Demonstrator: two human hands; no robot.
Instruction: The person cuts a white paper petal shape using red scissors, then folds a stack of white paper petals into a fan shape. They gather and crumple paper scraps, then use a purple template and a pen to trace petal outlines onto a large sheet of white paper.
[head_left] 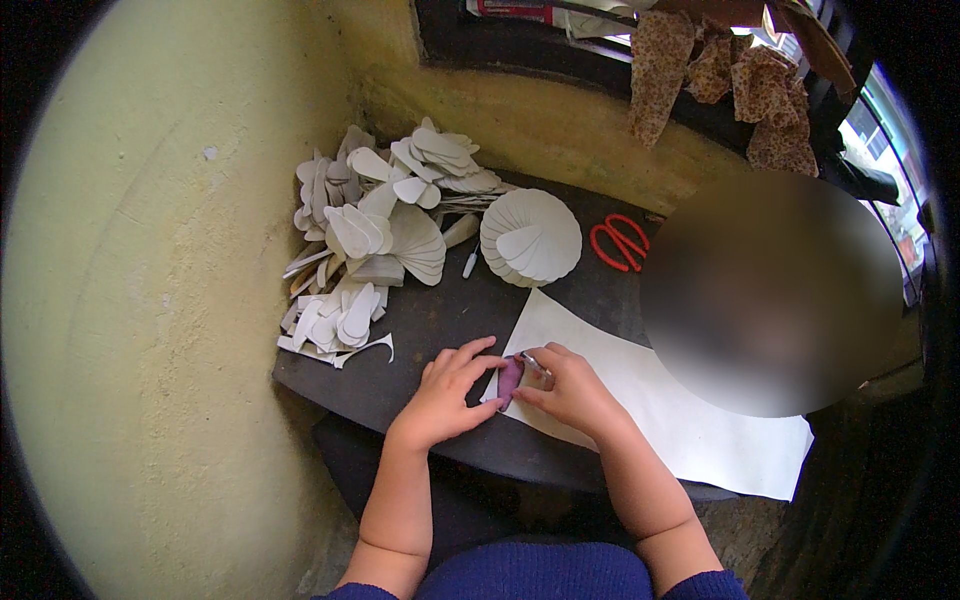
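Note:
A small purple elongated piece (pixel 510 381) lies on the left end of a long white sheet (pixel 640 400), near the table's front edge. My left hand (pixel 445 390) holds that piece down from the left, thumb at its near end and forefinger toward its far end, the other fingers spread. From the right, my right hand (pixel 570 390) grips a pen (pixel 535 367), its tip by the far end of the purple piece. The tip itself is too small to make out.
White petal-shaped cutouts (pixel 350 230) pile up at the table's left back. Beside them are a fanned round stack (pixel 530 238), a small white tube (pixel 470 265) and red-handled scissors (pixel 620 242). A wall (pixel 180 300) rises left. A blurred patch hides the right side.

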